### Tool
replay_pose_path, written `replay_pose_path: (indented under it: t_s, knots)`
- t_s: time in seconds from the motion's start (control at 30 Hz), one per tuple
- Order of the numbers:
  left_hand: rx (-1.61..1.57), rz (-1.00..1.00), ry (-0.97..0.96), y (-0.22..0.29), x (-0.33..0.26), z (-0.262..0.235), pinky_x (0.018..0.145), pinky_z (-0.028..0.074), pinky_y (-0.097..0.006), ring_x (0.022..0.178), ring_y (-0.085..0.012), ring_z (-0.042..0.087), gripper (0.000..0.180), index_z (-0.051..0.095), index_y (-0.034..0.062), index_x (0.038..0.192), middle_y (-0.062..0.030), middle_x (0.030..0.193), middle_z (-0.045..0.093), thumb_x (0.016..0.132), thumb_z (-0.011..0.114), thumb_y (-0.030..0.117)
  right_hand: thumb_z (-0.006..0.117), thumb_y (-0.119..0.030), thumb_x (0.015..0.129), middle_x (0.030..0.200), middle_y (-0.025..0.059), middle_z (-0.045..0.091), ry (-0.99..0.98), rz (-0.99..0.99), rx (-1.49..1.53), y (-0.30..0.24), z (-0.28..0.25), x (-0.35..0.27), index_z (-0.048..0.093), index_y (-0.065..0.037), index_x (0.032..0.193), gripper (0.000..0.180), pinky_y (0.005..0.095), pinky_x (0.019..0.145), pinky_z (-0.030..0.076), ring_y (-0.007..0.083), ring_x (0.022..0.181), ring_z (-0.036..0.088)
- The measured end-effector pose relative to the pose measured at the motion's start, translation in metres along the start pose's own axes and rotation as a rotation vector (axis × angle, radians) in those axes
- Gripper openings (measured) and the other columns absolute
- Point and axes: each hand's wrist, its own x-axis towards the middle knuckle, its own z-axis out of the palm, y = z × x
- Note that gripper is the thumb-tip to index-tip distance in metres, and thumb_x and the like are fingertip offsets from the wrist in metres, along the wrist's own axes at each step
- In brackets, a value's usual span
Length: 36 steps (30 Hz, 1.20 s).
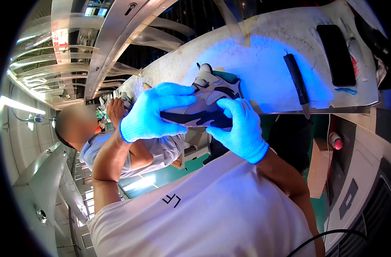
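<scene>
Between my two gloved hands is a grey and black sneaker (208, 95), lying on its side with a dark patterned sole edge toward me. My left hand (159, 109), in a white knit glove lit blue, wraps round one end, fingers over the upper and thumb along the sole side. At the other end, my right hand (242, 128) grips with thumb beneath and fingers bent over the sole edge. Part of the shoe is hidden behind the gloves. Blue light falls on hands, shoe and bench.
The pale bench (272, 34) carries a black-handled knife (297, 81) and a black phone (335, 55) at the right. A co-worker (131, 150) at the left handles other shoes. Clear plastic strips (161, 36) hang from a metal frame at the back left. A cardboard box (318, 167) stands below right.
</scene>
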Motion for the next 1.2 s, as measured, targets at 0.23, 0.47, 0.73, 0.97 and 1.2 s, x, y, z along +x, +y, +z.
replay_pose_path:
  t_s: [0.23, 0.47, 0.73, 0.97, 1.2]
  knots:
    - [-0.039, 0.039, -0.051, -0.012, 0.004, -0.004, 0.112, 0.057, -0.049, 0.133, -0.0367, 0.071, 0.074, 0.080, 0.0052, 0.137, -0.0162, 0.145, 0.075, 0.070, 0.102, 0.026, 0.105, -0.022, 0.071, 0.109, 0.0100, 0.065, -0.060, 0.014, -0.016, 0.004, -0.004, 0.015, 0.059, -0.012, 0.144, 0.088, 0.0435, 0.076, 0.057, 0.0270, 0.092, 0.067]
    - [-0.110, -0.023, -0.062, -0.028, -0.003, -0.001, 0.114, 0.055, -0.050, 0.136, -0.0379, 0.069, 0.079, 0.078, 0.0033, 0.137, -0.0192, 0.148, 0.072, 0.067, 0.103, 0.030, 0.106, -0.032, 0.067, 0.120, 0.0160, 0.065, -0.202, 0.120, -0.011, 0.009, -0.006, 0.030, 0.055, -0.011, 0.145, 0.095, 0.0514, 0.086, 0.060, 0.0381, 0.111, 0.067]
    - [-0.420, -0.491, -0.308, -0.052, 0.001, 0.010, 0.114, 0.054, -0.042, 0.132, -0.0335, 0.072, 0.113, 0.044, -0.0024, 0.168, -0.0272, 0.146, 0.072, 0.082, 0.097, 0.049, 0.103, -0.033, 0.069, 0.120, 0.0159, 0.065, -0.309, 0.127, -0.177, -0.001, 0.007, 0.035, 0.058, -0.010, 0.143, 0.090, 0.0512, 0.083, 0.061, 0.0379, 0.112, 0.067]
    - [-0.093, -0.624, -0.415, -0.023, 0.032, 0.013, 0.100, 0.060, -0.049, 0.114, -0.0470, 0.077, 0.116, 0.052, 0.0021, 0.161, -0.0296, 0.127, 0.077, 0.076, 0.094, 0.068, 0.101, -0.037, 0.072, 0.118, 0.0144, 0.065, -0.304, 0.117, -0.233, 0.000, 0.014, 0.038, 0.059, -0.010, 0.142, 0.086, 0.0513, 0.082, 0.061, 0.0364, 0.111, 0.067]
    - [-0.078, -0.728, -0.385, -0.018, 0.042, 0.023, 0.094, 0.061, -0.049, 0.105, -0.0450, 0.079, 0.108, 0.060, 0.0056, 0.152, -0.0256, 0.116, 0.080, 0.074, 0.094, 0.072, 0.101, -0.038, 0.074, 0.120, 0.0163, 0.065, -0.242, 0.095, -0.219, 0.002, 0.018, 0.041, 0.058, -0.008, 0.143, 0.087, 0.0525, 0.086, 0.061, 0.0379, 0.115, 0.067]
